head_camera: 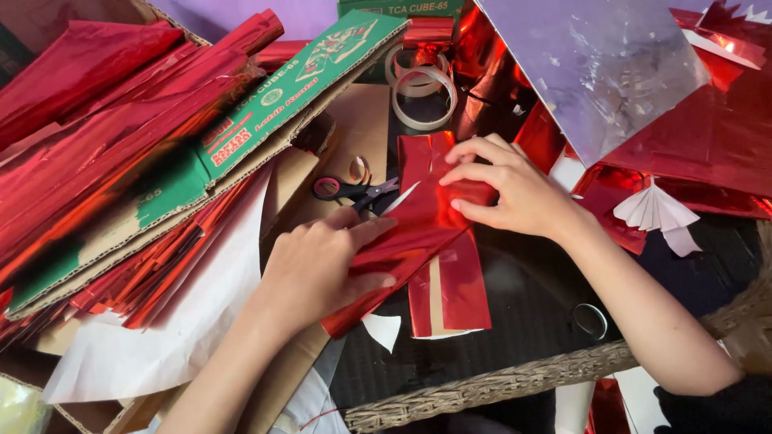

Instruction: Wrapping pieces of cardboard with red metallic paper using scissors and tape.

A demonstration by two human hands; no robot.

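Foil sheet (426, 225), red and shiny, lay on the dark tabletop (523, 321) between both hands. Its long axis ran diagonally, from lower left near the left wrist up to the right under the right fingers. A second red foil strip (450, 289) sat beneath it, running nearly straight toward the person, with brown backing showing along its middle.

Surroundings, big to small: a heap of red foil rolls (96, 120) at left, a flattened green and brown cardboard box (241, 137) across it, a silver mirror sheet (595, 72) upper right, white paper (193, 321) lower left, the wicker rim (482, 390) at the near edge, a folded white paper fan (655, 213), tape rolls (422, 88), and scissors (354, 191) with dark handles just above the left hand.

Left hand (318, 269) lay flat, palm down, pinning the lower-left end of the foil sheet, fingers extended along its fold. Right hand (515, 189) sat at the upper-right end, fingers curled and pressing the foil's top edge, not clenched around it.

Both hands touched the sheet, one at each end of its axis. Scissors were nearer the left hand, just beside its fingertips but not touching.
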